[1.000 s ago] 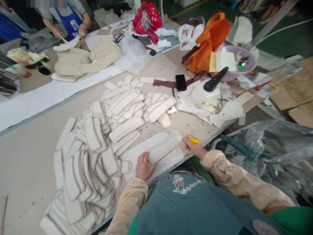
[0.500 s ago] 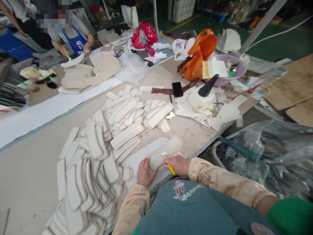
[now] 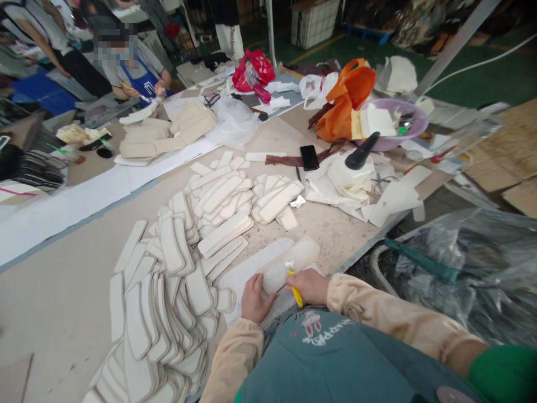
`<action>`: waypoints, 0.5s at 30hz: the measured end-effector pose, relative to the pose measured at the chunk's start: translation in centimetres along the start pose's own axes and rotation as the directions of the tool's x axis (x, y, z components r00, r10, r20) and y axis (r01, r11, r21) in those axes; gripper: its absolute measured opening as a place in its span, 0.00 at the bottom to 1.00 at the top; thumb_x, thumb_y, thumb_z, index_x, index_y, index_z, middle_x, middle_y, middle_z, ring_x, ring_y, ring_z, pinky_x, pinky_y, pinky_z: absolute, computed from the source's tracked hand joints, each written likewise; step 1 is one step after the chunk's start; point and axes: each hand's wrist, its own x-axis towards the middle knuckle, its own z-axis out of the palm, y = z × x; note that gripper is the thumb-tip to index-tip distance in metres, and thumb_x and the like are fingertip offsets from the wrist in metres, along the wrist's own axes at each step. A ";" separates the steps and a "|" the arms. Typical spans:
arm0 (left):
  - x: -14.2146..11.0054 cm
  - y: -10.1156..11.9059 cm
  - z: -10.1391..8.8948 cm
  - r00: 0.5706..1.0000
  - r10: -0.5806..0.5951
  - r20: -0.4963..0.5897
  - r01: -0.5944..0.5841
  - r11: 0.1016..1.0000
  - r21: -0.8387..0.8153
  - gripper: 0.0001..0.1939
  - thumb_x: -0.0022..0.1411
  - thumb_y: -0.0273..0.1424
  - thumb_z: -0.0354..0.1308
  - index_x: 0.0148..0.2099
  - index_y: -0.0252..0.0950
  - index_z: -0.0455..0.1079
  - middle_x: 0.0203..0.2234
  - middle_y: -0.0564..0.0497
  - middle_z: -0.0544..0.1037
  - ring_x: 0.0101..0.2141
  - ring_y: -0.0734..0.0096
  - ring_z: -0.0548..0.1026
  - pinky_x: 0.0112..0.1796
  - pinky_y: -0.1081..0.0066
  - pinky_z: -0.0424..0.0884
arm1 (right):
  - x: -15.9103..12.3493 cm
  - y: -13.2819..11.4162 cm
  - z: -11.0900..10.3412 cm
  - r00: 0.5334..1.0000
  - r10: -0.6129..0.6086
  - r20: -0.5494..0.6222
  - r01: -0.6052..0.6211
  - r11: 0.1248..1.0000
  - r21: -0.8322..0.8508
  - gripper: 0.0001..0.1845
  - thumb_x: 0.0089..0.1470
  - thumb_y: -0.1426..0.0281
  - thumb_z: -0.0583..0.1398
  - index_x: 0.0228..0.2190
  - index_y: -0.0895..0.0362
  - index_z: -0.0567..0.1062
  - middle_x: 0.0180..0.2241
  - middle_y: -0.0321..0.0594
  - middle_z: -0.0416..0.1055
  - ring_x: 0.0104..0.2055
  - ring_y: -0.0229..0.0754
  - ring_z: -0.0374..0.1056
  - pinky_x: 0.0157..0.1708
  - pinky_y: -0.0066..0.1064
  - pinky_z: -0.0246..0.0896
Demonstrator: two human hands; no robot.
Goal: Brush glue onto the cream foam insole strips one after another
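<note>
At the near edge of the table, a pale rounded strip (image 3: 302, 253) with a shiny wet look lies on white paper (image 3: 241, 270). My left hand (image 3: 257, 299) rests at the strip's left end, thumb and fingers apart, pressing it down. My right hand (image 3: 311, 286) is closed round the yellow handle of a small brush (image 3: 296, 291). The brush's white-coated bristles point away from me, over the middle of the strip; whether they touch it I cannot tell. Piles of similar cream strips (image 3: 142, 319) spread out left of my hands.
Beyond the strips lie a black phone (image 3: 309, 158) and a white container with a black spout (image 3: 361, 154). An orange bag (image 3: 346, 106) and a purple basin (image 3: 413, 126) stand at the back right. Across the table a co-worker (image 3: 142, 78) holds a brush. Clear plastic (image 3: 470, 268) is at the right.
The view has turned slightly, so everything sits a little further right. The brush stands a bit more upright in my right hand, and my left hand still holds the strip down.
</note>
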 end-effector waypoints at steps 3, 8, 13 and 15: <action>0.0 0.0 0.0 1.000 -0.004 0.007 0.004 1.000 0.000 0.34 0.51 0.40 0.61 0.57 0.33 0.57 0.49 0.40 0.66 0.50 0.56 0.66 0.49 0.55 0.67 | -0.6 0.1 -0.4 0.999 -0.037 -0.031 0.037 0.999 0.027 0.17 0.61 0.59 0.46 0.35 0.54 0.70 0.29 0.41 0.74 0.32 0.42 0.71 0.27 0.29 0.51; 0.0 -0.1 0.0 1.000 -0.010 0.015 0.011 1.000 -0.026 0.34 0.51 0.40 0.62 0.57 0.34 0.58 0.49 0.40 0.66 0.50 0.56 0.66 0.50 0.55 0.66 | -1.4 2.9 -1.2 0.949 0.305 -0.082 -0.310 0.949 -0.054 0.19 0.62 0.61 0.43 0.35 0.56 0.69 0.28 0.44 0.74 0.31 0.45 0.71 0.26 0.30 0.51; 0.0 -0.1 -0.2 0.999 -0.024 0.029 0.025 0.999 -0.045 0.35 0.49 0.41 0.62 0.57 0.34 0.58 0.49 0.40 0.67 0.49 0.56 0.66 0.50 0.55 0.66 | -1.0 1.1 -0.8 0.992 0.127 0.015 -0.127 0.992 0.026 0.18 0.61 0.60 0.47 0.36 0.56 0.71 0.28 0.44 0.74 0.31 0.45 0.71 0.26 0.29 0.52; 0.0 -0.1 -0.3 0.998 -0.032 0.046 0.034 0.998 -0.049 0.36 0.48 0.41 0.63 0.57 0.34 0.58 0.49 0.40 0.67 0.49 0.56 0.66 0.50 0.55 0.66 | -0.8 -0.1 -0.7 0.999 -0.033 0.004 0.032 0.986 0.161 0.18 0.61 0.59 0.47 0.37 0.54 0.71 0.29 0.41 0.75 0.32 0.44 0.71 0.28 0.28 0.54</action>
